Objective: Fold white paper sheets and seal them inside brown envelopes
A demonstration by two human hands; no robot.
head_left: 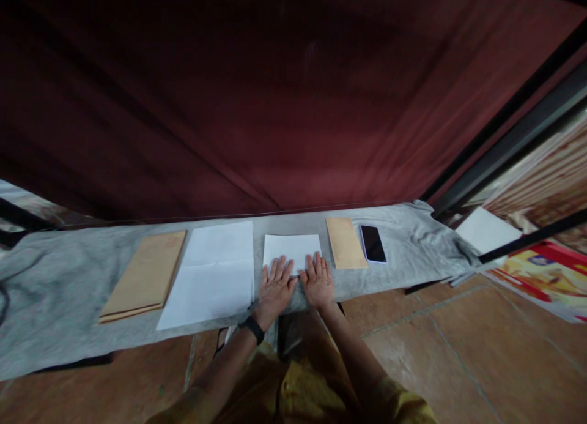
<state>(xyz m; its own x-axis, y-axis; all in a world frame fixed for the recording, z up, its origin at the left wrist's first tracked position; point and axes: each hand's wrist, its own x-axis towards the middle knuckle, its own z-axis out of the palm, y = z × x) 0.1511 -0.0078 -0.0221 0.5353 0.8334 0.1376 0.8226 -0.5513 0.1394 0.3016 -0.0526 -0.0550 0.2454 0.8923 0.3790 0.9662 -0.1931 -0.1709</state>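
A folded white sheet of paper (291, 248) lies on the grey cloth (55, 289) in front of me. My left hand (276, 287) rests flat on its near edge, fingers stretched out, a black band on the wrist. My right hand (317, 279) lies flat beside it on the same edge, fingers spread. Neither hand holds anything. To the left lies a larger white sheet (211, 273) with a fold crease.
A stack of brown envelopes (147, 276) lies at the left. A single brown envelope (345, 243) and a black phone (373, 243) lie to the right. A dark red curtain (275, 93) hangs behind. Terracotta floor tiles (458, 357) and a colourful poster (545, 271) are at right.
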